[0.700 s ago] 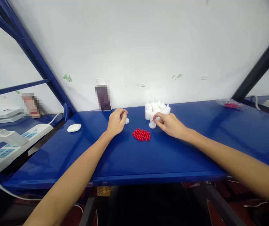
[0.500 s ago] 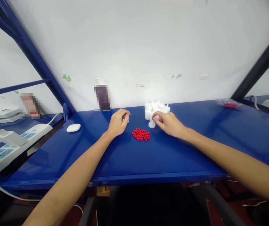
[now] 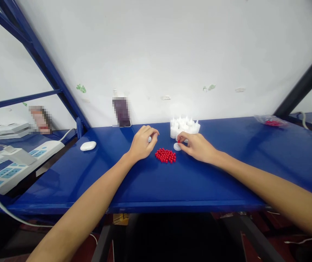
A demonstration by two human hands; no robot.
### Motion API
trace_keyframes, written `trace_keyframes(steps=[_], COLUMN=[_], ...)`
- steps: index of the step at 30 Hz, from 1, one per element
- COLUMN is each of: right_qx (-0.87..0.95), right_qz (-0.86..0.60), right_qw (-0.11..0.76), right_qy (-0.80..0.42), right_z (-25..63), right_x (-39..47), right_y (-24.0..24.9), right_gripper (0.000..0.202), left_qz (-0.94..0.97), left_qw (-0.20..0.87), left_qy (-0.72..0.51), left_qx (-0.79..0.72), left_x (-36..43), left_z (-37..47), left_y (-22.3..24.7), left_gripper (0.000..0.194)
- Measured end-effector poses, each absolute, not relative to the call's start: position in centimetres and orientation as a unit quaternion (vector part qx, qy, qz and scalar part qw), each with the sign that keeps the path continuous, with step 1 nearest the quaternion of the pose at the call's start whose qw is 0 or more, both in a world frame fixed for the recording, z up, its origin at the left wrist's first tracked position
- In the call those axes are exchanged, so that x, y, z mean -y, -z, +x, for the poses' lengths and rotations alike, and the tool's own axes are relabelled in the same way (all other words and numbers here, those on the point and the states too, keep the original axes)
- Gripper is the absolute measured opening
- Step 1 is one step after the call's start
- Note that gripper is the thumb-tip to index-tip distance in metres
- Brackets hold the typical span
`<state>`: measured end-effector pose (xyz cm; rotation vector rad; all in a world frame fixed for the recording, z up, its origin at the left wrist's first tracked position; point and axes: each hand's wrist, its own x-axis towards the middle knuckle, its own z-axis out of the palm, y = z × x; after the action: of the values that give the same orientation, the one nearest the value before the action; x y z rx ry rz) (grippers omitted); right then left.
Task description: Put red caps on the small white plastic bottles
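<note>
A pile of small red beads [image 3: 166,155] lies on the blue table [image 3: 150,185]. Just right of and above it, my right hand [image 3: 196,145] pinches a red bead [image 3: 179,141] between thumb and finger, over a round white piece [image 3: 177,146] on the table. White bottles with pointed tips [image 3: 184,125] stand grouped behind that hand. To the left of the pile is my left hand [image 3: 143,143], its fingers curled; a small whitish thing [image 3: 150,139] shows between them.
A white case [image 3: 88,146] lies at the left, and a phone [image 3: 122,112] leans on the wall. Power strips [image 3: 11,167] are at the far left. A clear bag with red pieces [image 3: 272,121] sits at the back right.
My right hand has lowered slightly, and the red bead in its fingers shows more clearly. The fingers of my left hand have shifted a little to the right. The whole view has shifted slightly.
</note>
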<state>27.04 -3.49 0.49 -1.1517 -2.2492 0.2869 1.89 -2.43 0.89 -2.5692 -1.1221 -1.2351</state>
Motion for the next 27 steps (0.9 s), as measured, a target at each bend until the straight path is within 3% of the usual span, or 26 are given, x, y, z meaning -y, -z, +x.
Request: trace_keyframes(steps=[3, 5, 7, 15, 27], right_qx=[0.795, 0.745, 0.699, 0.637, 0.633], right_qz=[-0.432, -0.411, -0.378, -0.327, -0.287], right_qw=[0.385, 0.440, 0.464, 0.451, 0.405], right_qy=[-0.182, -0.287, -0.391, -0.533, -0.594], right_z=[26.7, 26.4, 26.0, 24.8, 24.9], right_x=[3.9, 4.3, 4.6, 5.4, 6.0], right_y=[-1.1, -1.5, -1.8, -1.2, -1.5], right_gripper=[0.014, 0.023, 0.032, 0.038, 0.064], left_qz=[-0.866, -0.892, -0.906, -0.914, -0.916], left_qw=[0.044, 0.053, 0.079, 0.087, 0.071], left_qy=[0.373, 0.336, 0.312, 0.306, 0.311], left_qx=[0.329, 0.299, 0.275, 0.253, 0.244], left_x=[3.7, 4.5, 5.1, 4.7, 4.0], left_z=[2.7, 3.5, 4.2, 4.7, 3.2], left_y=[-1.5, -1.9, -2.0, -1.1, -1.8], left_gripper=[0.026, 0.048, 0.058, 0.052, 0.048])
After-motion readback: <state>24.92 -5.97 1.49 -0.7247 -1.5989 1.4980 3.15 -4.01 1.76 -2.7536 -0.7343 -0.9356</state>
